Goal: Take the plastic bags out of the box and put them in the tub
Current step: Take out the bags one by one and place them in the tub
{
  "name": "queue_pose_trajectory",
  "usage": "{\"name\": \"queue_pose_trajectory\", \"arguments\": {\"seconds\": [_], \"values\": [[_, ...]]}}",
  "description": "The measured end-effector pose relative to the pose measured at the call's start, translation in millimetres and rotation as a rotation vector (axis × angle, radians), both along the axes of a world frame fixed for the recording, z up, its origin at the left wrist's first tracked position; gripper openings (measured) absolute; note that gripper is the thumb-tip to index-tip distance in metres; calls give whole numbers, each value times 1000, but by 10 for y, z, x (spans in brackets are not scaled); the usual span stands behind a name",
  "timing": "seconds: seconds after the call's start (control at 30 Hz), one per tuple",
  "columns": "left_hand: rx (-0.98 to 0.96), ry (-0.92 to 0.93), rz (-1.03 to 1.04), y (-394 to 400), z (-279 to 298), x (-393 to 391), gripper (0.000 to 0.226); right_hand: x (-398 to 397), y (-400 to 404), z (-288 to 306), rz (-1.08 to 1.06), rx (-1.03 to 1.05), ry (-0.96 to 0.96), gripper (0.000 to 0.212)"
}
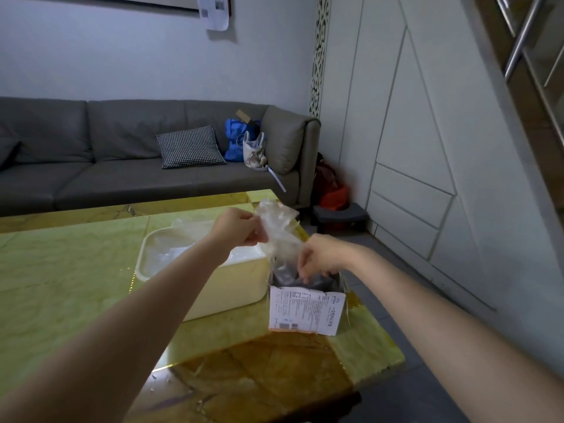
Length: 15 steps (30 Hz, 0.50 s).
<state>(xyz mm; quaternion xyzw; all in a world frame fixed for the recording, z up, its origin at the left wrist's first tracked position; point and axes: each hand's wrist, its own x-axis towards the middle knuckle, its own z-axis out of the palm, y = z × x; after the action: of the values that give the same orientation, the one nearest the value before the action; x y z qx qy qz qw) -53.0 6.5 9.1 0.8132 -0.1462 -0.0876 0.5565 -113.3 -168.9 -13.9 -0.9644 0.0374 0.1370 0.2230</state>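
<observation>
Thin, clear, crinkled plastic bags (279, 230), faintly shiny. Matt printed cardboard box (306, 309), torn at the top. Smooth cream plastic tub (232, 288), low sheen. Glossy yellow-green marbled surface (70, 270), reflective near the front edge. Grey matt sofa (122, 166); woven checked cushion (189, 147).

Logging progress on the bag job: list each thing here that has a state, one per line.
box: open at the top, upright on the table.
tub: lid off, clear plastic already inside.
plastic bags: a bunch held above the box, not yet in the tub.
left hand: grips the bunch near its top.
right hand: fingers pinch plastic at the box mouth.
</observation>
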Motion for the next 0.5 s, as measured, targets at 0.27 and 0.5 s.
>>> {"name": "queue_pose_trajectory", "arguments": {"seconds": [0.27, 0.5], "values": [[-17, -33, 84, 88, 84, -5, 14, 22, 43, 259, -33, 569, -156, 46], [81, -168, 95, 157, 108, -28, 15, 125, 266, 575, -171, 989, -167, 99]]}}
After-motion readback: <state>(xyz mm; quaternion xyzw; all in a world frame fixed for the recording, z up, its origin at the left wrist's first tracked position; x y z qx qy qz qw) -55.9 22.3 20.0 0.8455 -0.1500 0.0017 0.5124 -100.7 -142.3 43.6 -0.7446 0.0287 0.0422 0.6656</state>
